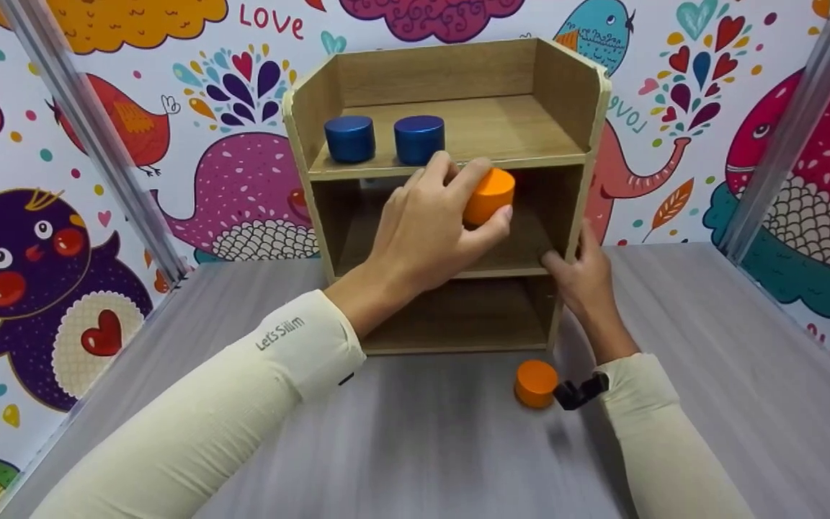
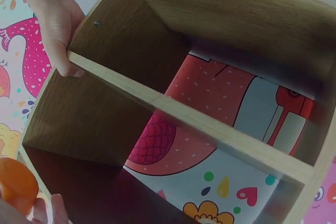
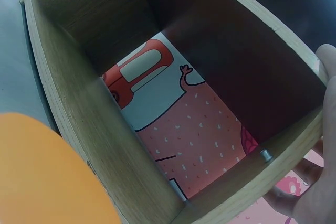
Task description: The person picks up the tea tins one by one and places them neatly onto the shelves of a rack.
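My left hand holds an orange cylinder between fingers and thumb, in front of the small wooden shelf, just below its top board. In the left wrist view the same cylinder shows at the lower left. The right hand grips the shelf's right side panel at the height of the middle board, its thumb on the front edge. Two shiny blue cylinders stand side by side on the top board, left of centre. A second orange cylinder stands on the table beside my right wrist.
The shelf has an open-backed interior with two compartments under the top board. It stands on a grey wood-grain table. Behind it is a cartoon-printed wall, with metal posts at both sides.
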`<state>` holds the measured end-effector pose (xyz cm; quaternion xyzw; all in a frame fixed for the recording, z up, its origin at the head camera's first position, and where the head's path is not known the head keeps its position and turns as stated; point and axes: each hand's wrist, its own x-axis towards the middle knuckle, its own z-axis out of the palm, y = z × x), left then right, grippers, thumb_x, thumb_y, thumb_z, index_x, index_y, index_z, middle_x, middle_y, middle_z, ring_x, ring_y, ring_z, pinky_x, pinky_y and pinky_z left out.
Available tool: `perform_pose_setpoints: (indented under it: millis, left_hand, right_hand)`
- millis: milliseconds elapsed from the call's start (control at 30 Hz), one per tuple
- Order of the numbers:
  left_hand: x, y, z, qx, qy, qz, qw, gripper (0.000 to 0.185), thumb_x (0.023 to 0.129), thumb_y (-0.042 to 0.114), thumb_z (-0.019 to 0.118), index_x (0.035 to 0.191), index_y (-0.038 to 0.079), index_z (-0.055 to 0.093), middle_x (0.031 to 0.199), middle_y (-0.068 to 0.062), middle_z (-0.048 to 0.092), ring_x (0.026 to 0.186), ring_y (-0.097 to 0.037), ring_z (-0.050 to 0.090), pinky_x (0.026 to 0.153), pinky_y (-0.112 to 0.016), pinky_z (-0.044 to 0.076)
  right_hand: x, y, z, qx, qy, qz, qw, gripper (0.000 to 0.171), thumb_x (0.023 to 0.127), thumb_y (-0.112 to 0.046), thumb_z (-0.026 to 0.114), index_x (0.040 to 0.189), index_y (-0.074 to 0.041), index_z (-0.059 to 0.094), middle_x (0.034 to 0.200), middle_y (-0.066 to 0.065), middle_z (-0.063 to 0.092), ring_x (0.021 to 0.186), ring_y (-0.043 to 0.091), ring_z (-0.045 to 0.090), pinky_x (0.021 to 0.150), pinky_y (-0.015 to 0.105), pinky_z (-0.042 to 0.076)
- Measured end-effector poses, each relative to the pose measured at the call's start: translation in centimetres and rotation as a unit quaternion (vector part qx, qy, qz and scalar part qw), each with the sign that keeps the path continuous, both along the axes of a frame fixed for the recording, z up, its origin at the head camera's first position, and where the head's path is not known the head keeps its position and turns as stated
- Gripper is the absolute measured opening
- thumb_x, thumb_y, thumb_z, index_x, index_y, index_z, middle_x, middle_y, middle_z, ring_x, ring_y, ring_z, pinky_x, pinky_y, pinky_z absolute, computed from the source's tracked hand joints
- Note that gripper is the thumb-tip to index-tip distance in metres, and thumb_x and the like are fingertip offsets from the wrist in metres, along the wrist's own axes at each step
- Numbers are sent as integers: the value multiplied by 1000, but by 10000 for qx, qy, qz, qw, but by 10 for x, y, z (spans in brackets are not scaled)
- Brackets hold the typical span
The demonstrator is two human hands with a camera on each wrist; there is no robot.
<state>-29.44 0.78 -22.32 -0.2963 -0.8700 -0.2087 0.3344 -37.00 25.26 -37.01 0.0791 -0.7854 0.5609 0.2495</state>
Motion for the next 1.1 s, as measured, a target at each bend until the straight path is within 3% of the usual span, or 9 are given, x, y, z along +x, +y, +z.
perform_pose_setpoints:
  millis: [233, 600, 933, 1100]
  left_hand:
    - [-4, 2, 8, 55, 136, 51, 9999, 52, 95, 51, 58, 137, 21, 62, 109, -6, 59, 85, -16, 58, 76, -25, 52]
    - [-9, 10, 18, 251, 68, 74, 9996, 48, 96, 49, 59, 135, 21, 62, 109, -4, 58, 84, -13, 58, 78, -23, 55]
    - [-13, 14, 26, 211, -258, 383, 9987, 52, 97, 52, 56, 139, 22, 60, 108, -4, 56, 84, -15, 60, 77, -23, 54]
    - [-14, 16, 28, 163, -202, 554, 9981, 49, 97, 53, 55, 136, 22, 61, 105, -4, 54, 81, -16, 60, 73, -26, 54]
  right_hand:
    - [0, 1, 0, 28, 38, 29, 10000, 62, 91, -23, 63, 149, -20, 43, 137, 13, 57, 119, 32, 56, 108, 57, 44]
    - [-2, 1, -2, 133, 40, -144, 9998, 62, 90, -24, 61, 149, -22, 43, 135, 14, 59, 119, 32, 57, 107, 56, 43]
    - [-2, 1, -2, -13, 50, 0, 10000, 64, 90, -23, 64, 150, -22, 42, 139, 13, 57, 123, 32, 56, 110, 55, 42]
    - [-1, 1, -1, -43, 27, 44, 10000, 65, 90, -24, 65, 151, -24, 42, 141, 13, 56, 125, 32, 55, 112, 57, 41]
